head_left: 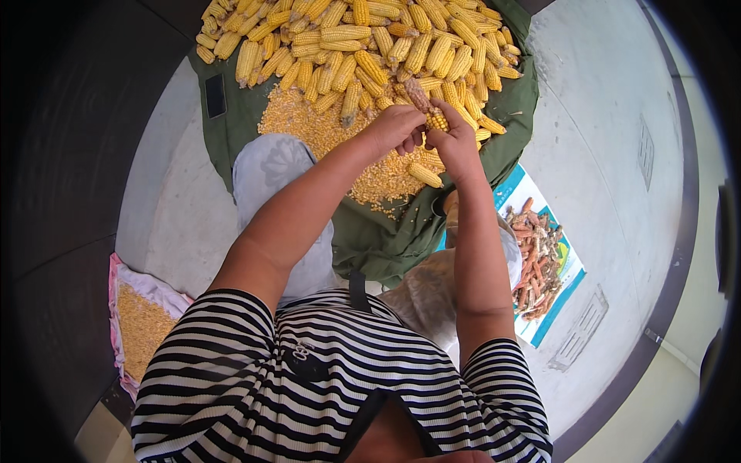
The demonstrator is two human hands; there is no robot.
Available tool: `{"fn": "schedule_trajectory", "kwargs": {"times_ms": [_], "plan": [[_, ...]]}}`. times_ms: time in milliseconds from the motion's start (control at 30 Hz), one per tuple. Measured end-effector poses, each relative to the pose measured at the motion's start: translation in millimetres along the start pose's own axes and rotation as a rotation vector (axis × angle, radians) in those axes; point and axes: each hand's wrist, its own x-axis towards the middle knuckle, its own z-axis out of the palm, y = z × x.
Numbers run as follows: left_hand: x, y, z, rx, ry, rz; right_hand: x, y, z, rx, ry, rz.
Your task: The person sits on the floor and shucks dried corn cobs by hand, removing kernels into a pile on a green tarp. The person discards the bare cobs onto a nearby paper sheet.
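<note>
Between my two hands is a partly shelled corn cob (438, 119), its yellow kernels showing beside my right fingers. A bare, brownish-pink cob length (417, 94) sticks up just above; whether it is the same cob or a second one, I cannot tell. My right hand (459, 145) is closed around the kernelled part. Close against it, my left hand (395, 128) has its fingers curled in at the cob, and they partly hide what they grip. Loose kernels (309, 127) lie in a heap below my hands, and one whole ear (424, 175) rests on them.
A large pile of yellow ears (370, 46) covers the far part of a dark green cloth (386, 251). A phone-like dark slab (215, 96) lies at the cloth's left. Stripped cobs (536, 258) are heaped on a printed sack (571, 270) at right. A kernel-filled sack (143, 324) stands lower left.
</note>
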Motion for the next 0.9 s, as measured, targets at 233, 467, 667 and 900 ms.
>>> {"fn": "schedule_trajectory", "kwargs": {"times_ms": [233,467,667,900], "plan": [[5,-4,-10,0.049,-0.036,-0.006,0,6,-13,-0.102,-0.043,-0.004],[18,-12,-3,-0.028,0.12,0.194,0,-10,-21,-0.015,-0.015,0.0],[42,-7,-3,0.262,0.156,0.373,16,-6,-24,0.061,0.042,-0.031],[54,-20,-12,0.004,-0.06,0.248,22,-1,-19,-0.023,0.167,-0.144]]}}
